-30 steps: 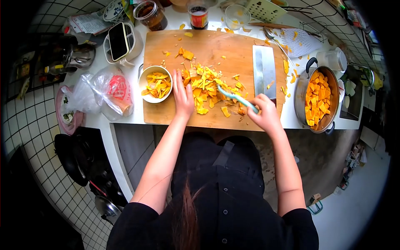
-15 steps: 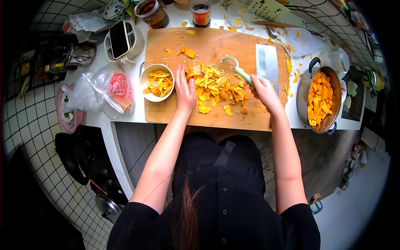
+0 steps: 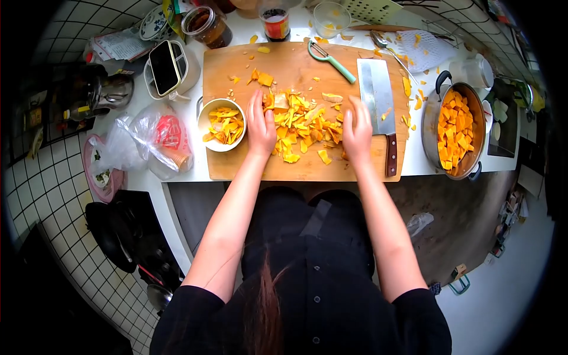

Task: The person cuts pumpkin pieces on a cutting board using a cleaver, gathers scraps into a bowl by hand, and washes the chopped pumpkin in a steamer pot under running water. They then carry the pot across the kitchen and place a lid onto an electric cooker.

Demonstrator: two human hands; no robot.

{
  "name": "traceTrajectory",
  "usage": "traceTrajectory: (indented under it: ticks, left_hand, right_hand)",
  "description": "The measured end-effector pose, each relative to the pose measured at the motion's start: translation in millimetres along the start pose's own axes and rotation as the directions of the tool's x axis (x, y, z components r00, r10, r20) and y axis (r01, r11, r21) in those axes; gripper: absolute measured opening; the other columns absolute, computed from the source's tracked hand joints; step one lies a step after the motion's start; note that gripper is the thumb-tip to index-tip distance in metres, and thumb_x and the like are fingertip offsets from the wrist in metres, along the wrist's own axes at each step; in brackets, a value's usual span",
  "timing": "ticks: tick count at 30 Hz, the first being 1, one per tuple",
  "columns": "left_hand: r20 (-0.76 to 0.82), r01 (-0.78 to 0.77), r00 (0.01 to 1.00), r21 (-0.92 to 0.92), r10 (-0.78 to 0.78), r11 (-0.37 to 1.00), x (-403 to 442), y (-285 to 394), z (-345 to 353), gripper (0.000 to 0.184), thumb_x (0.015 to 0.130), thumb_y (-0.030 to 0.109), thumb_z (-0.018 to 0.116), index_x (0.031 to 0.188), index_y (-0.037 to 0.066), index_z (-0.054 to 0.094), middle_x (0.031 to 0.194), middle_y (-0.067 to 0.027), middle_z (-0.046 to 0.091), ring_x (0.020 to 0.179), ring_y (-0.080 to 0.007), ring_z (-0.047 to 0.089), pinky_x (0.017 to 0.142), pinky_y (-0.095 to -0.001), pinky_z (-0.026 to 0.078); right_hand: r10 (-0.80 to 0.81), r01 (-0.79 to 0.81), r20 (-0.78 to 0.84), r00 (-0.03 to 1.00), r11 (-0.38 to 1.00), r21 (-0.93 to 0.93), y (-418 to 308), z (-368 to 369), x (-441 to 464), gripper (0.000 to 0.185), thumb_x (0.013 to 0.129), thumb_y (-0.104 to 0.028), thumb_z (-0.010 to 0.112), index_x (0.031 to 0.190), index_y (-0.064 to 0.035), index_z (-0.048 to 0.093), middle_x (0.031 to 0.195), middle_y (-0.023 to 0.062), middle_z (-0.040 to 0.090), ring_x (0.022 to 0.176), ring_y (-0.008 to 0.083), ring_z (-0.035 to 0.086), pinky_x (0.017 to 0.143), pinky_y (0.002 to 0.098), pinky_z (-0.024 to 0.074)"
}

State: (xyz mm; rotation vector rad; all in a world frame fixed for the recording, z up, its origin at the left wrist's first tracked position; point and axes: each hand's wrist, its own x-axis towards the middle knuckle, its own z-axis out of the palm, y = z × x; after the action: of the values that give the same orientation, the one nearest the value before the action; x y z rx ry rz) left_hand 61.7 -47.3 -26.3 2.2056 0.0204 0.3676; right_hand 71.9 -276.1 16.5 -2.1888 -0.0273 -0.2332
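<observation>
A pile of orange pumpkin peels lies on the wooden cutting board, between my two hands. My left hand, fingers stretched out, stands at the pile's left edge. Just left of it is a white bowl with peels in it. At the pile's right edge my right hand is open, fingers extended, holding nothing. Beyond it a green-handled peeler rests on the board's upper part. A cleaver with a brown handle lies along the right side of the board.
A pot of cut pumpkin chunks stands right of the board. To the left are a plastic bag and a container with a phone on it. Jars and a glass bowl line the back. A spoon lies behind the cleaver.
My right hand has let go of the peeler, which now lies higher on the board. That hand has moved left to the peel pile and opened. My left hand stays beside the bowl.
</observation>
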Motion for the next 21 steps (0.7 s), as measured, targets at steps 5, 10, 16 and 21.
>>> traceTrajectory:
  ticks: [5, 10, 16, 21]
  left_hand:
    - [0.034, -0.03, 0.999, -0.027, 0.031, 0.999, 5.1, -0.8, -3.3, 0.044, 0.09, 0.021, 0.038, 0.126, -0.004, 0.041, 0.129, -0.0207, 0.044, 0.121, -0.036, 0.04, 0.103, -0.0409, 0.029]
    - [0.056, -0.07, 0.996, -0.044, 0.073, 0.997, 7.4, 3.1, 1.2, 0.041, 0.089, 0.018, 0.039, 0.124, -0.003, 0.045, 0.126, -0.02, 0.047, 0.12, -0.0348, 0.042, 0.102, -0.0399, 0.032]
    - [0.076, -0.048, 0.996, -0.108, 0.057, 0.993, 6.4, 12.7, 18.6, 0.041, 0.09, 0.018, 0.039, 0.123, -0.004, 0.045, 0.126, -0.0213, 0.047, 0.12, -0.0358, 0.043, 0.102, -0.0405, 0.032]
    - [0.075, 0.065, 0.996, -0.362, -0.041, 0.93, 2.0, 43.1, 55.5, 0.041, 0.092, 0.02, 0.038, 0.123, -0.005, 0.045, 0.124, -0.022, 0.049, 0.116, -0.0364, 0.046, 0.099, -0.0401, 0.035]
  right_hand:
    - [0.079, -0.083, -0.058, 0.995, 0.994, -0.071, 11.0, 11.9, -54.8, 0.042, 0.089, -0.012, 0.044, 0.127, 0.0047, 0.041, 0.129, 0.0218, 0.043, 0.122, 0.0356, 0.039, 0.102, 0.0396, 0.0309]
    - [0.149, -0.153, -0.107, 0.983, 0.988, -0.036, 5.5, 32.1, -51.2, 0.045, 0.089, -0.014, 0.043, 0.13, 0.0045, 0.037, 0.133, 0.0223, 0.039, 0.124, 0.0357, 0.036, 0.104, 0.0395, 0.029]
    - [0.157, -0.136, -0.153, 0.976, 0.981, 0.136, -16.2, 72.3, -27.2, 0.043, 0.091, -0.018, 0.04, 0.128, 0.0051, 0.04, 0.129, 0.0236, 0.043, 0.12, 0.0367, 0.041, 0.101, 0.0394, 0.0324]
    - [0.19, -0.149, -0.165, 0.968, 0.962, 0.23, -24.2, 82.2, -18.5, 0.043, 0.091, -0.02, 0.041, 0.125, 0.0059, 0.043, 0.124, 0.0241, 0.047, 0.116, 0.037, 0.045, 0.099, 0.0389, 0.0347]
